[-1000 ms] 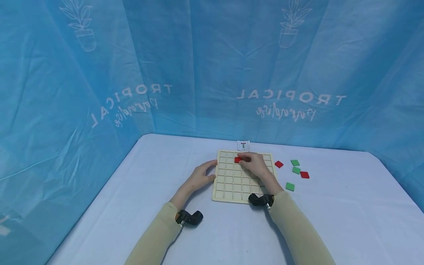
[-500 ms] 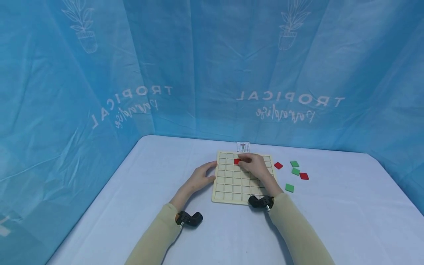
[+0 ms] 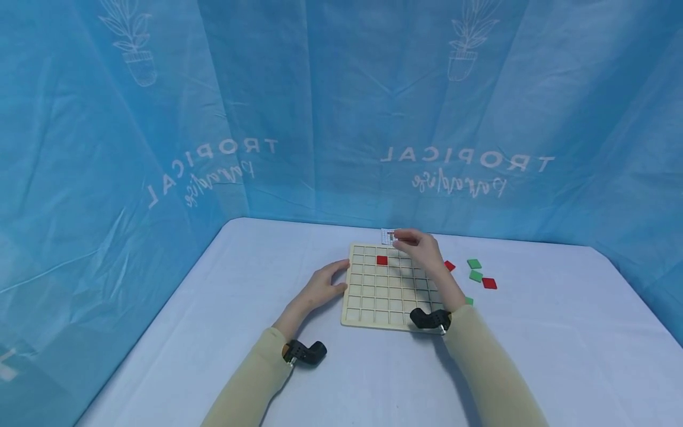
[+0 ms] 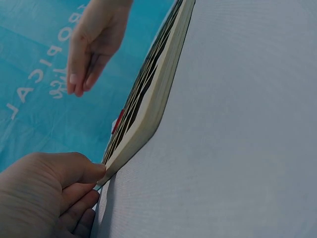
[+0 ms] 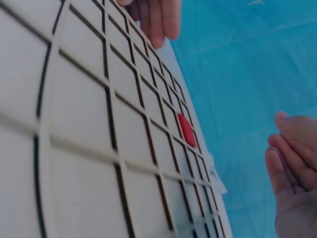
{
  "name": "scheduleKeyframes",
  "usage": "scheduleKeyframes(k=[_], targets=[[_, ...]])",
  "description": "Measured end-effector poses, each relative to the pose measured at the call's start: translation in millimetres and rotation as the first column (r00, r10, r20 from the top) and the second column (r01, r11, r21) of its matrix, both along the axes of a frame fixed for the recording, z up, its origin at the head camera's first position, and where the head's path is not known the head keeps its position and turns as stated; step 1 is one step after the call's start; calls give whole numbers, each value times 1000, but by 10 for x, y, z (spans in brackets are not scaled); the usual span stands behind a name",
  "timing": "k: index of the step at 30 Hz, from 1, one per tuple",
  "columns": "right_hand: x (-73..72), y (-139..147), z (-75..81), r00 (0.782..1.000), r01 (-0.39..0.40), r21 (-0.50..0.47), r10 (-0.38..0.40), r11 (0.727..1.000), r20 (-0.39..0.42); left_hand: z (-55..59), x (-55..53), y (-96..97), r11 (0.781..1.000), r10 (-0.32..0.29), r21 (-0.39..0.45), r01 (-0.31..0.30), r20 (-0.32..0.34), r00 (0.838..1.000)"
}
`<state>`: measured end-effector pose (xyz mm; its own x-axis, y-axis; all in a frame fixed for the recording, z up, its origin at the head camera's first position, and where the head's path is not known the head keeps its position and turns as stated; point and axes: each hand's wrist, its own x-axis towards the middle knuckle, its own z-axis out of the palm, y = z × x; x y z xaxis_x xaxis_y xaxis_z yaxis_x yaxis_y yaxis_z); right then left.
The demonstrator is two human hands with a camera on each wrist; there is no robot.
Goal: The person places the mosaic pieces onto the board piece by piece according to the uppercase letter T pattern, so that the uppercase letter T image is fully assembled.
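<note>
A cream grid board point(image 3: 368, 305) lies on the white table, with one red square tile point(image 3: 382, 260) sitting in a cell of an upper row. My left hand point(image 3: 322, 286) rests at the board's left edge, its thumb and a fingertip touching the side, as the left wrist view point(image 4: 47, 186) also shows from close by. Above the upper right part of the board hovers my right hand point(image 3: 421, 249), fingers loosely bent and nothing between them. In the right wrist view that hand point(image 5: 299, 168) appears apart from the board.
Right of the board lie a partly covered red tile point(image 3: 450, 265), another red tile point(image 3: 489, 283) and several green tiles point(image 3: 474, 264). A small printed grid card point(image 3: 388, 236) lies behind the board, partly hidden by my right hand. A blue curtain point(image 3: 341, 118) hangs behind the table.
My right hand has let go of the red tile, leaving it in its cell, and has risen up and to the right. The left hand has stayed at the board's edge.
</note>
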<state>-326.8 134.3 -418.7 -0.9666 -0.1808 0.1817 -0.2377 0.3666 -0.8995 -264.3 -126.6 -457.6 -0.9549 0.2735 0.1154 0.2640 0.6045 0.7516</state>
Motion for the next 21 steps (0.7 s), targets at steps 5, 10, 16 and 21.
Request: scheduleKeyframes(k=[5, 10, 16, 21], targets=[[64, 230, 77, 999, 34, 25, -34, 999, -9, 8, -4, 1, 1000, -7, -1, 7, 4, 1000], [117, 460, 132, 997, 80, 14, -79, 997, -12, 13, -6, 0, 1000, 0, -1, 0, -1, 1000], [145, 712, 100, 991, 134, 27, -134, 991, -6, 9, 11, -1, 1000, 0, 0, 0, -1, 1000], [111, 898, -60, 979, 202, 73, -199, 977, -45, 13, 12, -8, 1000, 3, -1, -3, -3, 1000]])
